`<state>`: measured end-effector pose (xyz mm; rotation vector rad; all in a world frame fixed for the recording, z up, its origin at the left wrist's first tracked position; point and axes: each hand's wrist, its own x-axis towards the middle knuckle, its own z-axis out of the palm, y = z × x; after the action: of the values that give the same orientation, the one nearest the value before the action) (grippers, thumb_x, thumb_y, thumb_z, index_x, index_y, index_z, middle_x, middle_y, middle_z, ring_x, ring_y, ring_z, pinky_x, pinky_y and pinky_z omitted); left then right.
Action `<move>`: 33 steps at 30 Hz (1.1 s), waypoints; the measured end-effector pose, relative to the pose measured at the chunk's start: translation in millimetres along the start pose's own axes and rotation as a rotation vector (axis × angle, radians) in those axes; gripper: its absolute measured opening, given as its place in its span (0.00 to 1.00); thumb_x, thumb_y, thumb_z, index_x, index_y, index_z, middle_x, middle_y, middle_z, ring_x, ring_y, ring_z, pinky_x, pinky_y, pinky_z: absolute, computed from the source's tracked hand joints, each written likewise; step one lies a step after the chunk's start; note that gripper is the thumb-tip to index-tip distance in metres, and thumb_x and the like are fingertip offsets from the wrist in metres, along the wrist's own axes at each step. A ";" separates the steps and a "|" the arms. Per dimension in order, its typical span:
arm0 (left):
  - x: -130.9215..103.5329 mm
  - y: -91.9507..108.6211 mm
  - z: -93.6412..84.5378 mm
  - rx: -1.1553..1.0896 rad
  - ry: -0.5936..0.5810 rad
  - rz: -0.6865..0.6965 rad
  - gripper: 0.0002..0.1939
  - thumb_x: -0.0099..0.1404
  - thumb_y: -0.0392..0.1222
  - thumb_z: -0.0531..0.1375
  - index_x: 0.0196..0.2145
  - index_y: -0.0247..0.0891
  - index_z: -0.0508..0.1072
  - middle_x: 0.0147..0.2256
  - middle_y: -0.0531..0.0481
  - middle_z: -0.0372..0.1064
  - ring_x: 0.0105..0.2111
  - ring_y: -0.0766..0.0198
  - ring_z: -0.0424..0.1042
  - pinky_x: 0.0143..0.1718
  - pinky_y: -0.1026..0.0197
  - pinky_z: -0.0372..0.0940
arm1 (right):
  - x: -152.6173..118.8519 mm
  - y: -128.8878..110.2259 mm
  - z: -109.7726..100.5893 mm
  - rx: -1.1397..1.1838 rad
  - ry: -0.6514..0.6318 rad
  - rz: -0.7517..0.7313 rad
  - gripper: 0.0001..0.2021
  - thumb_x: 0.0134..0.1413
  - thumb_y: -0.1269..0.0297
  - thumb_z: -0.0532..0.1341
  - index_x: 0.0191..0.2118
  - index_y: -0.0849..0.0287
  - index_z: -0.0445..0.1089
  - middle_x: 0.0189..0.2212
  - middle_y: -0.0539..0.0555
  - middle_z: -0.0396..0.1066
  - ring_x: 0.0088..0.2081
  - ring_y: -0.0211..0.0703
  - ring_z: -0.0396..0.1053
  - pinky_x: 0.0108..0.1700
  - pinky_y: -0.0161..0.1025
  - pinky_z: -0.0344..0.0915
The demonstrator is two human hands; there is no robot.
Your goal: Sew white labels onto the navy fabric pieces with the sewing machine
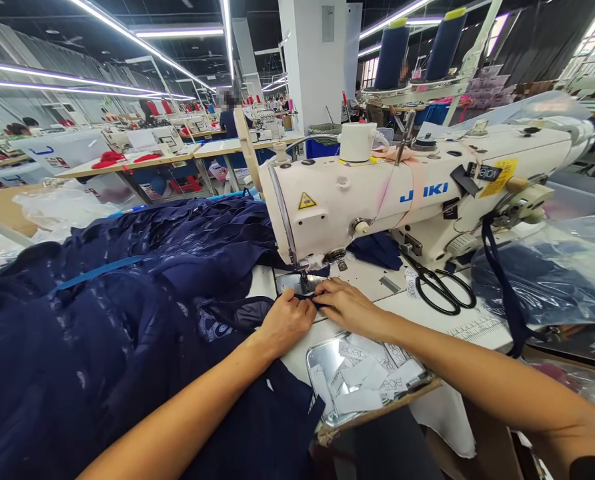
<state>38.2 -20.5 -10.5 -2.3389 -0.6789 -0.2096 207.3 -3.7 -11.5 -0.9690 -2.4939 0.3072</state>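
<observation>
Navy fabric (250, 311): we pinch it with left hand (288, 321) and right hand (346, 307) near sewing machine (335, 200); black scissors (436, 298) lie at right.

1. Blue "JUKI" lettering (440, 190) on the sewing machine (372, 170), its U partly covered by a peach strip (417, 183).
2. Triangular yellow warning sign (306, 201) on its head.
3. "ege" on white labels (370, 373).
4. Yellow tag (497, 179): print too small.

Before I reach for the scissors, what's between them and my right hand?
The head view shows pale work surface, a grey plate and a printed label between your right hand and the scissors.
</observation>
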 end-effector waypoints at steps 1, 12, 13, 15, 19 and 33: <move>0.2 -0.2 0.5 -0.011 -0.003 0.005 0.11 0.58 0.25 0.48 0.26 0.29 0.69 0.17 0.50 0.64 0.17 0.64 0.64 0.26 0.59 0.54 | -2.0 -3.8 0.2 -0.090 -0.012 -0.018 0.09 0.51 0.75 0.55 0.38 0.63 0.71 0.39 0.56 0.67 0.42 0.45 0.62 0.43 0.42 0.62; -26.1 -35.0 -30.5 -0.637 -0.199 -0.168 0.07 0.58 0.37 0.53 0.26 0.38 0.69 0.46 0.48 0.68 0.49 0.56 0.63 0.49 0.50 0.54 | 6.1 0.5 -16.1 -0.503 -0.239 -0.387 0.14 0.54 0.76 0.50 0.45 0.71 0.65 0.37 0.62 0.66 0.39 0.47 0.62 0.34 0.40 0.66; -28.5 -35.9 -27.7 -0.701 -0.219 -0.179 0.08 0.59 0.35 0.52 0.26 0.37 0.69 0.47 0.48 0.67 0.49 0.58 0.63 0.50 0.53 0.55 | 9.4 6.3 -18.1 -0.501 -0.249 -0.439 0.14 0.55 0.76 0.50 0.46 0.71 0.64 0.38 0.62 0.66 0.40 0.47 0.63 0.35 0.40 0.67; -29.7 -34.1 -20.0 -0.764 -0.244 -0.221 0.09 0.61 0.33 0.50 0.29 0.36 0.69 0.48 0.46 0.67 0.48 0.62 0.65 0.49 0.59 0.59 | 15.3 17.3 -20.2 -0.493 -0.247 -0.502 0.15 0.55 0.77 0.50 0.47 0.71 0.64 0.41 0.63 0.66 0.42 0.47 0.63 0.39 0.40 0.67; -21.3 -22.9 -9.2 -0.705 -0.224 -0.299 0.11 0.63 0.32 0.48 0.33 0.35 0.69 0.46 0.45 0.69 0.44 0.62 0.68 0.50 0.58 0.60 | 21.9 33.2 -16.6 -0.457 -0.219 -0.497 0.16 0.54 0.77 0.50 0.49 0.70 0.63 0.45 0.64 0.65 0.47 0.48 0.63 0.43 0.41 0.67; -11.1 -8.3 -0.4 -0.490 -0.099 -0.300 0.09 0.58 0.26 0.51 0.29 0.34 0.68 0.41 0.45 0.72 0.38 0.62 0.72 0.48 0.54 0.63 | 23.9 51.1 -3.3 -0.307 -0.137 -0.415 0.18 0.53 0.80 0.49 0.50 0.68 0.63 0.50 0.66 0.63 0.50 0.48 0.63 0.47 0.45 0.65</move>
<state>24.4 -20.1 -9.0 -2.7117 -1.1334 -0.4373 223.1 49.9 -19.1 -0.5236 -2.8434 -0.1501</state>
